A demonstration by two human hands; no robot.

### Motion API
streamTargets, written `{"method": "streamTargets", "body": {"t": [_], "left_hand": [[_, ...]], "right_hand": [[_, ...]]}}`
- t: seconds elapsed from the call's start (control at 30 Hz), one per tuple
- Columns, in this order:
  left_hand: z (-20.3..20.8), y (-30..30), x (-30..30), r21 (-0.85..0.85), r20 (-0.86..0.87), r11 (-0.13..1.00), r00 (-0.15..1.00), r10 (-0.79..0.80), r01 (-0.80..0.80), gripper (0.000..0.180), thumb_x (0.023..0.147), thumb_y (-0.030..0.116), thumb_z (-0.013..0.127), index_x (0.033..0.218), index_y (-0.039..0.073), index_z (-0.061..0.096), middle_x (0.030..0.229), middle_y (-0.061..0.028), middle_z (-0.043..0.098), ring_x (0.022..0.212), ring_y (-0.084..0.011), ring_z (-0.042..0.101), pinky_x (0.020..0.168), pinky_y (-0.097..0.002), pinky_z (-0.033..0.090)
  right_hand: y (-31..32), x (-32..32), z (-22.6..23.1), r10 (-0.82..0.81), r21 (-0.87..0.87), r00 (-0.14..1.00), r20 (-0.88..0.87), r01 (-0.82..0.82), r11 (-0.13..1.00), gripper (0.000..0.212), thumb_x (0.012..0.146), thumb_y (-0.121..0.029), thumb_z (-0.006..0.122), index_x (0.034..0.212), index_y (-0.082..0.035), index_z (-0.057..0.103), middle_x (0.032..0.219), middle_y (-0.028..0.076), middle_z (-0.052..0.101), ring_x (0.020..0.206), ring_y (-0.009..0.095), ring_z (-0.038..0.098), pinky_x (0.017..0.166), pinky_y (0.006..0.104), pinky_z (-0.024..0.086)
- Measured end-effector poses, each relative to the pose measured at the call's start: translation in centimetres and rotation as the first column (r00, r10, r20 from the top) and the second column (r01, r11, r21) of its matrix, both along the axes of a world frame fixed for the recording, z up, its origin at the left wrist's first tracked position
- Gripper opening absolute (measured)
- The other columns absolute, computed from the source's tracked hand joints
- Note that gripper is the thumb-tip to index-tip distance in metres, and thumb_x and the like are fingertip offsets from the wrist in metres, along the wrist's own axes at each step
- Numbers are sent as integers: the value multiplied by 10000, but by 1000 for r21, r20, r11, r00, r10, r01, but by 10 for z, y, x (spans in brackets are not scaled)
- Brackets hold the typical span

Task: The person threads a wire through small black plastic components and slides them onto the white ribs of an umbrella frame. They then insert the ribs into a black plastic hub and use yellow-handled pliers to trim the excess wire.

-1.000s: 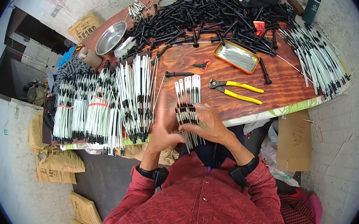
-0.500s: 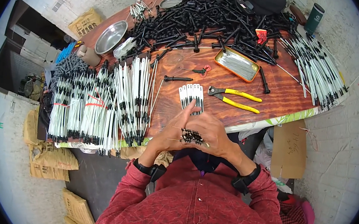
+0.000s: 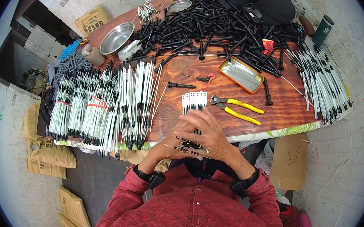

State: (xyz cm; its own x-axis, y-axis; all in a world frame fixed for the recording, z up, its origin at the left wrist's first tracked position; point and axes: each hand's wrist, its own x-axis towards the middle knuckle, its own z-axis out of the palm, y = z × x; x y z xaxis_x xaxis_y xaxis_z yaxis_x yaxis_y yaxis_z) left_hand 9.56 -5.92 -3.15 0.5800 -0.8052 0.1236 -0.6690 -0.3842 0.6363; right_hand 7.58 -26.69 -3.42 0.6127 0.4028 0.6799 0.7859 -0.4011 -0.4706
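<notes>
Here it is, up on the person's head: the left fisheye of a side-by-side pair, peering steeply down past the shirt at the left hand and right hand close below, the desk stretching out beyond.

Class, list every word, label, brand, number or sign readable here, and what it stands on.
Wording is left uncopied; this is where it stands.
Tan sack, upper left: dark printed characters.
Cardboard box, right: dark handwriting.
Green bottle, upper right: pale mark, too small to read.
Tan sacks, lower left: print too blurred to read.
White-ended strips, centre: no lettering visible.
</notes>
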Motion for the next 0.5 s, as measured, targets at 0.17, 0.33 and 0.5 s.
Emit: {"method": "streamTargets", "body": {"t": [0.17, 0.33, 0.5], "left_hand": [[-31, 16, -5, -141, 91, 989, 996, -22, 35, 746, 729, 226, 839, 1380, 27, 534, 1416, -194, 533, 1343, -399, 471, 1113, -468, 385], [7, -9, -6, -13, -172, 994, 979, 108, -112, 474, 718, 204, 819, 1162, 84, 704, 1339, -165, 609, 1288, -393, 521, 1108, -483, 391], [-6, -11, 9, -141, 108, 987, 993, -56, 71, 331, 760, 288, 784, 1053, 133, 761, 1425, -113, 582, 1361, -362, 481, 1136, -504, 360]], "right_hand": [[0, 12, -2, 229, -22, 966, -120, -233, 972, 615, 769, -416, 772, 1334, -225, 622, 1434, 89, 495, 1350, 368, 450, 1132, 516, 388], [-13, 6, 12, 170, -113, 965, -200, -196, 974, 662, 767, -399, 780, 1376, -208, 603, 1477, 88, 486, 1352, 374, 455, 1116, 526, 400], [-67, 8, 19, -155, -322, 980, -127, 106, 941, 697, 769, -381, 781, 1379, -119, 565, 1471, 123, 475, 1353, 390, 449, 1096, 522, 414]]}}
